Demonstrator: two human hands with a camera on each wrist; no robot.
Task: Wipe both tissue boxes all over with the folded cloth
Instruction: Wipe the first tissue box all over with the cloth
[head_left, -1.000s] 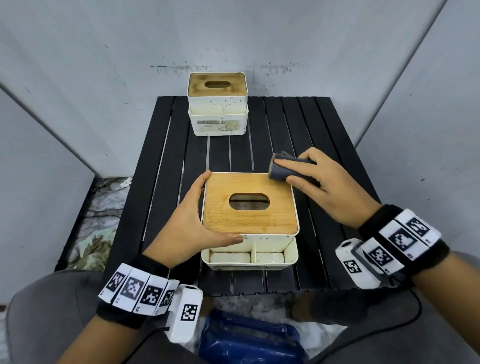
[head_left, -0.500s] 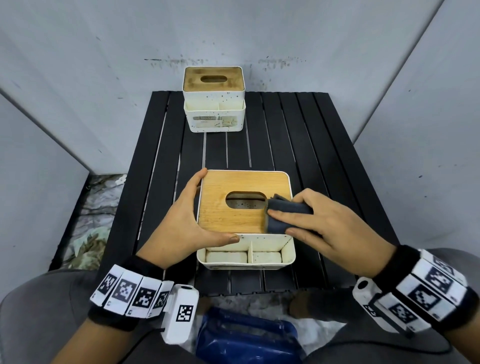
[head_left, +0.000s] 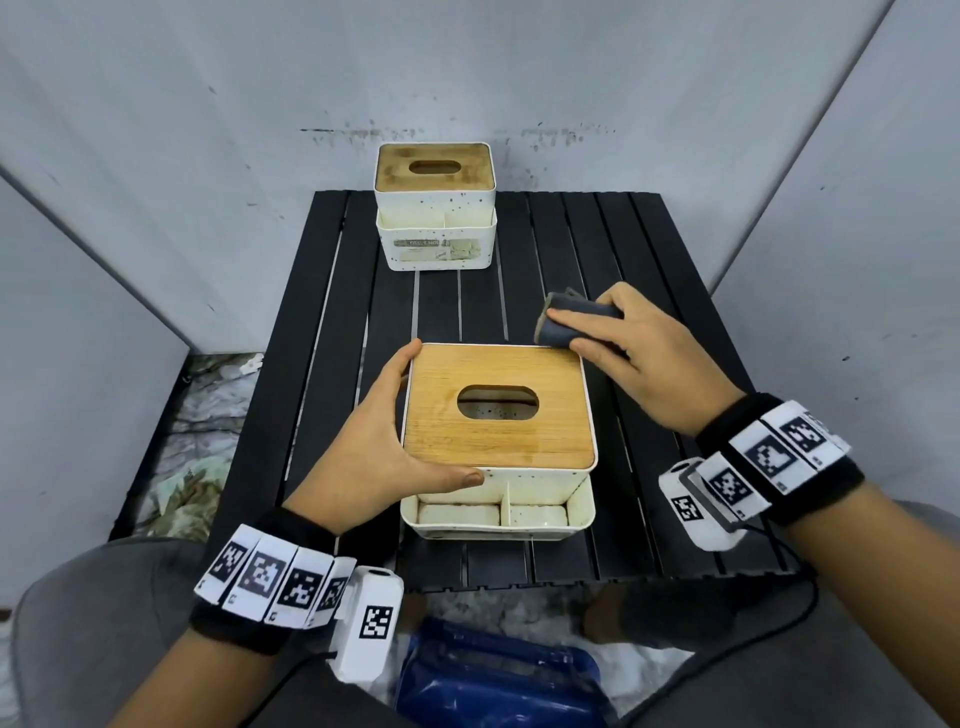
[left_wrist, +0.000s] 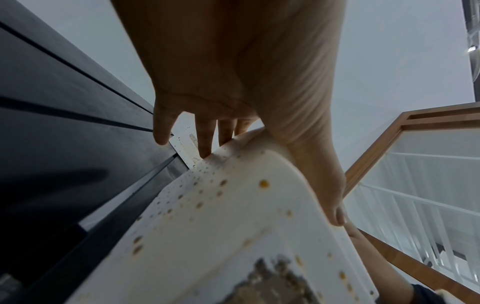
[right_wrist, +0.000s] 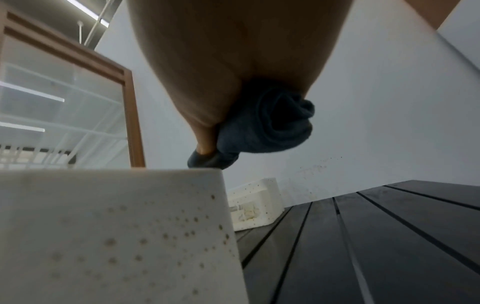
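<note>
The left hand (head_left: 384, 441) lies straight along the left side of the near box (head_left: 467, 441), with the thumb on its front. The right hand (head_left: 644, 358) grips the cloth (head_left: 558, 332) at its far right corner.

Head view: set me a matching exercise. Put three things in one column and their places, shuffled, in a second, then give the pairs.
Things:
1. folded cloth
2. far tissue box
3. left hand

Places:
A. braced against the left side of the near tissue box
B. at the back edge of the table
C. in the grip of the right hand, at the far right corner of the near tissue box

Pairs: 1-C; 2-B; 3-A.
</note>
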